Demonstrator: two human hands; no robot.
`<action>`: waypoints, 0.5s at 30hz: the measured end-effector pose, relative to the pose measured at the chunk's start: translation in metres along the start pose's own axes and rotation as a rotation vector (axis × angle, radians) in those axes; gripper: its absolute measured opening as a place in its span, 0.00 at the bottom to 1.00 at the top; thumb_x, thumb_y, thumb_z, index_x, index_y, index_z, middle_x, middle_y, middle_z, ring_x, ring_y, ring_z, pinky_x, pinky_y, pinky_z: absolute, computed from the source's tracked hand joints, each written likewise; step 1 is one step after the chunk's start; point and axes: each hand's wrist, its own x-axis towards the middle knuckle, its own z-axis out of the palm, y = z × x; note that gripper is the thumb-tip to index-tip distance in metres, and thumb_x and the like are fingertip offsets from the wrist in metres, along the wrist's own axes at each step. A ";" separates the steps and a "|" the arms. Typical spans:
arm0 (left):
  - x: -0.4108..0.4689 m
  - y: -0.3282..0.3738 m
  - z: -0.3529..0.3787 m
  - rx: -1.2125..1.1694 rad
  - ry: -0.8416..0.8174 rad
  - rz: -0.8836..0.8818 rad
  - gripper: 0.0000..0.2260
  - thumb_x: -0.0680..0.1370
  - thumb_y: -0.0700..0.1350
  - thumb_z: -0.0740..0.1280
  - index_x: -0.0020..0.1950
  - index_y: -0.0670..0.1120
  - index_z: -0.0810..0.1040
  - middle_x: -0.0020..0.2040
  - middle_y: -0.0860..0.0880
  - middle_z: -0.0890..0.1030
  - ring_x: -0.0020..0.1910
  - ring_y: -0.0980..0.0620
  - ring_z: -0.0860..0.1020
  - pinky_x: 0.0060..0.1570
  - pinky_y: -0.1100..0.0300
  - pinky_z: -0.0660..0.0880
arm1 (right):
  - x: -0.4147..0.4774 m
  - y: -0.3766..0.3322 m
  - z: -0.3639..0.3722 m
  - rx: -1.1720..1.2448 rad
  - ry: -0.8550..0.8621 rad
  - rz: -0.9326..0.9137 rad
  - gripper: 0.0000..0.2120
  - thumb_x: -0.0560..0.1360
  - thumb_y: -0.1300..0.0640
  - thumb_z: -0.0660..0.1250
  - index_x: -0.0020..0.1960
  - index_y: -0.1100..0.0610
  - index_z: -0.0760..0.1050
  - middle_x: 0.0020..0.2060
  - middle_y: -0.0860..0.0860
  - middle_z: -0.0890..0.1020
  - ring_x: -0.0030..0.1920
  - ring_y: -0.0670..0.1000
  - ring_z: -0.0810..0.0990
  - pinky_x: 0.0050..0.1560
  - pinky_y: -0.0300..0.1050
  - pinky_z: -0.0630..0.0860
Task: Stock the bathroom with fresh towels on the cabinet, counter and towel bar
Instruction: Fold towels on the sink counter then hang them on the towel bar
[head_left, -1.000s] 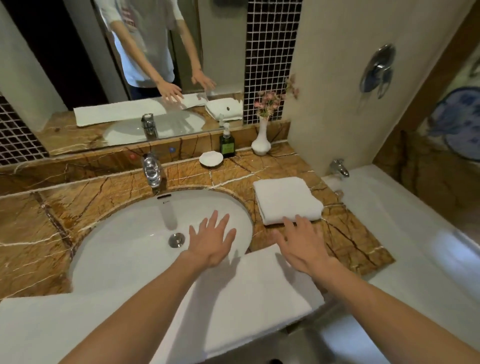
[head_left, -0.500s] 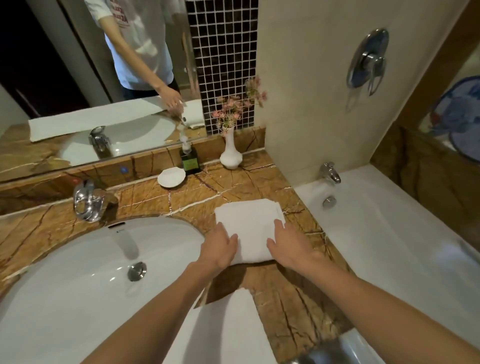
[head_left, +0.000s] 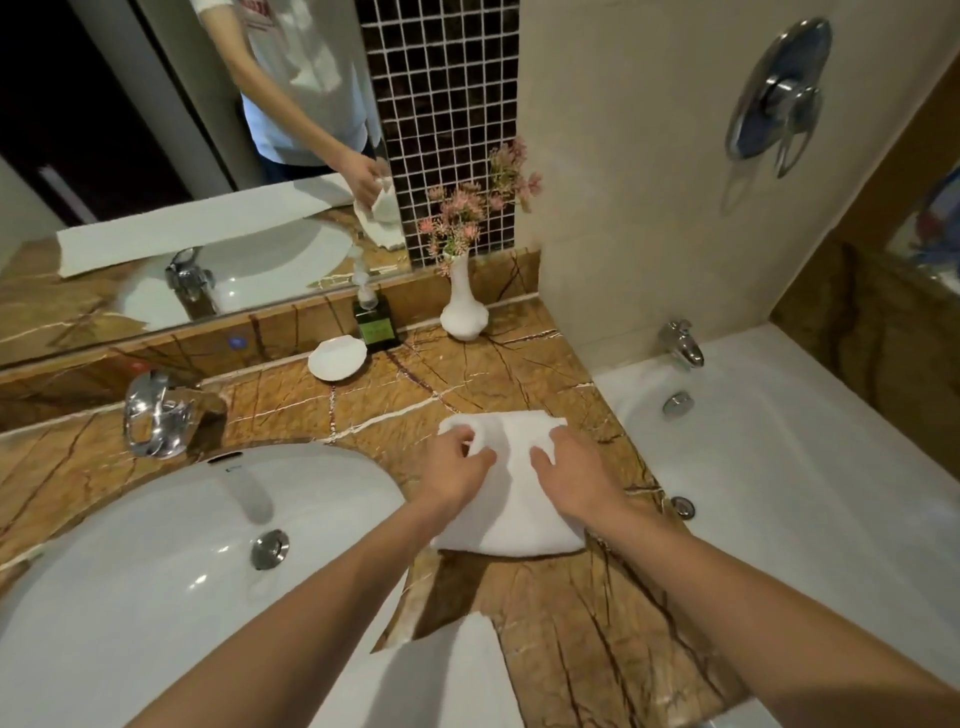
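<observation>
A folded white towel (head_left: 511, 512) lies on the brown marble counter (head_left: 566, 623) between the sink and the bathtub. My left hand (head_left: 454, 470) pinches a fold of its far left corner, which is lifted a little. My right hand (head_left: 574, 475) grips the far right corner, fingers curled into the cloth. A second white towel (head_left: 441, 675) lies flat along the counter's front edge, partly under my left forearm.
The white sink (head_left: 156, 571) with a chrome tap (head_left: 153, 415) fills the left. At the back stand a white soap dish (head_left: 336, 358), a green soap bottle (head_left: 375, 325) and a white vase (head_left: 464, 306) of pink flowers. The bathtub (head_left: 779, 493) borders the counter on the right.
Both hands came forward from above the sink and front towel onto the folded towel, slid to its far corners and closed on them. The view shifted right and nearer.
</observation>
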 end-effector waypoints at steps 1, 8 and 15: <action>-0.003 0.001 0.003 0.026 0.001 0.082 0.11 0.75 0.39 0.65 0.35 0.47 0.67 0.33 0.51 0.68 0.33 0.54 0.68 0.36 0.63 0.65 | 0.001 -0.004 -0.003 0.058 0.041 -0.009 0.23 0.80 0.46 0.55 0.70 0.58 0.66 0.67 0.58 0.70 0.65 0.59 0.71 0.64 0.56 0.70; -0.029 0.011 0.000 0.058 -0.162 0.291 0.13 0.69 0.33 0.63 0.33 0.46 0.62 0.33 0.52 0.64 0.30 0.57 0.61 0.28 0.67 0.62 | 0.011 -0.041 -0.041 0.337 -0.040 -0.259 0.11 0.81 0.48 0.56 0.54 0.47 0.77 0.51 0.45 0.80 0.56 0.50 0.76 0.63 0.55 0.71; -0.055 0.023 -0.032 -0.001 -0.475 0.392 0.11 0.71 0.29 0.59 0.35 0.43 0.68 0.44 0.47 0.71 0.35 0.54 0.67 0.34 0.59 0.64 | 0.002 -0.079 -0.068 0.264 -0.458 -0.437 0.22 0.75 0.68 0.56 0.41 0.48 0.84 0.47 0.43 0.84 0.51 0.38 0.80 0.51 0.37 0.75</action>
